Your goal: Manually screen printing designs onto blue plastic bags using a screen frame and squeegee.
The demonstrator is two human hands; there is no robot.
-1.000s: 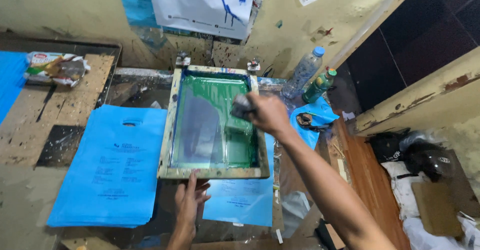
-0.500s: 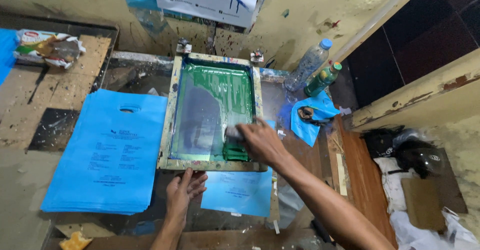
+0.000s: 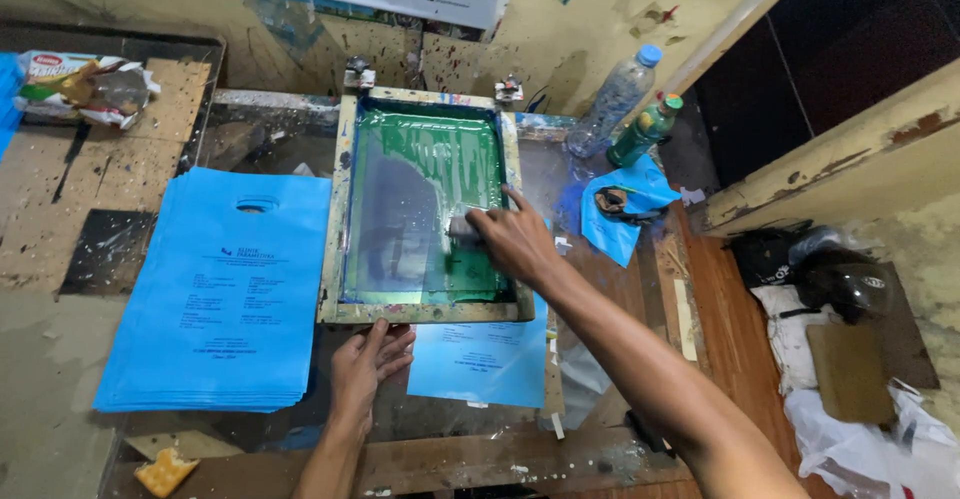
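A wooden screen-printing frame [image 3: 338,209] with green mesh lies flat on the worktable, hinged at its far edge. My right hand [image 3: 515,239] grips a squeegee [image 3: 462,227] on the mesh, near the frame's right side. My left hand [image 3: 370,357] rests flat on the frame's near rail, fingers spread. Under the frame lies a blue plastic bag [image 3: 485,359], its printed near end sticking out.
A stack of printed blue bags [image 3: 220,289] lies left of the frame. Two plastic bottles [image 3: 615,104] and a blue rag [image 3: 625,204] sit at the right. A snack packet [image 3: 85,84] lies far left. A dark helmet [image 3: 850,284] and bags sit on the floor at right.
My right hand drew the squeegee from the frame's far end toward me, then shifted back up to mid-screen. My left hand stayed on the near rail.
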